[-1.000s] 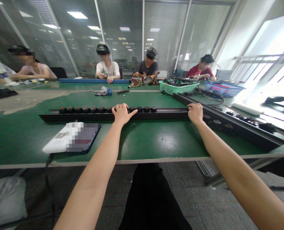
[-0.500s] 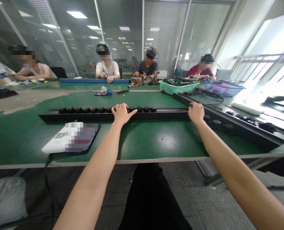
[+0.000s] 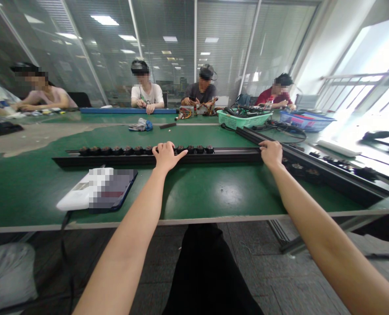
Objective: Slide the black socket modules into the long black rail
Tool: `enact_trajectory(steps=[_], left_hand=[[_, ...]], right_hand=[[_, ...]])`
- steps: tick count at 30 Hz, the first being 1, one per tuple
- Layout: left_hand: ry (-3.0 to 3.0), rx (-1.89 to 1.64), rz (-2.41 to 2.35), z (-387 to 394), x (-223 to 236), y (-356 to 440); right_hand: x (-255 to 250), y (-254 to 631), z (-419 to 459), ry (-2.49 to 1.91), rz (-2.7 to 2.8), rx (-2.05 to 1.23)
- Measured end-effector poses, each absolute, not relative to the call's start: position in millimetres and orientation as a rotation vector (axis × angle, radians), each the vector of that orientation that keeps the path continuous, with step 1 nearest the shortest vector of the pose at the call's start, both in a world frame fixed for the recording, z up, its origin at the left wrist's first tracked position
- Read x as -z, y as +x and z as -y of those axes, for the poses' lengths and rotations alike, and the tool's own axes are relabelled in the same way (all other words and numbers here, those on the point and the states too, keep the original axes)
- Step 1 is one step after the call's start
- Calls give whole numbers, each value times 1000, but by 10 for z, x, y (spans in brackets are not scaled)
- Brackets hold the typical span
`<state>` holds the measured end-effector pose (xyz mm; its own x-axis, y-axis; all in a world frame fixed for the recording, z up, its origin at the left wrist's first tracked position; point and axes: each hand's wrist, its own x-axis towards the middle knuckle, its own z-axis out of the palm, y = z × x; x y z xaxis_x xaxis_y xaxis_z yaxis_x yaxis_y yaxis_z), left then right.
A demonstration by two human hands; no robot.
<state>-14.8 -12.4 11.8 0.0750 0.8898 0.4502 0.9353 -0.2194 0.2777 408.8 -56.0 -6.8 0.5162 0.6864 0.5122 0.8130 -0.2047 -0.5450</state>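
A long black rail point(image 3: 227, 158) lies crosswise on the green table, with a row of small round black parts point(image 3: 117, 150) along its top. My left hand point(image 3: 166, 155) is laid over the rail, its fingers curled across the top and its thumb stretched to the right; it hides some of the round parts. At the rail's right end, my right hand point(image 3: 272, 154) is closed, fingers bent and pressed together; what is between them is hidden. Just beyond it, a second black rail point(image 3: 332, 175) lies at a slant, with similar parts beside it.
A white device point(image 3: 81, 192) and a dark phone-like slab point(image 3: 124, 192) lie near the front edge. Farther back are a crumpled cloth point(image 3: 141, 125), a green basket point(image 3: 243, 119) of cables and a blue basket point(image 3: 308, 121). Several people sit across the table.
My right hand has shifted slightly to the right, away from my left hand. My left hand keeps its place on the rail.
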Motion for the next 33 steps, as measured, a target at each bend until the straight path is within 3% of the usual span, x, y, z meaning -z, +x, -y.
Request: enact_trajectory(steps=[33], left_hand=[[-2238, 842, 1916, 121, -113, -147]], right_hand=[[74, 4232, 574, -1957, 1152, 206]])
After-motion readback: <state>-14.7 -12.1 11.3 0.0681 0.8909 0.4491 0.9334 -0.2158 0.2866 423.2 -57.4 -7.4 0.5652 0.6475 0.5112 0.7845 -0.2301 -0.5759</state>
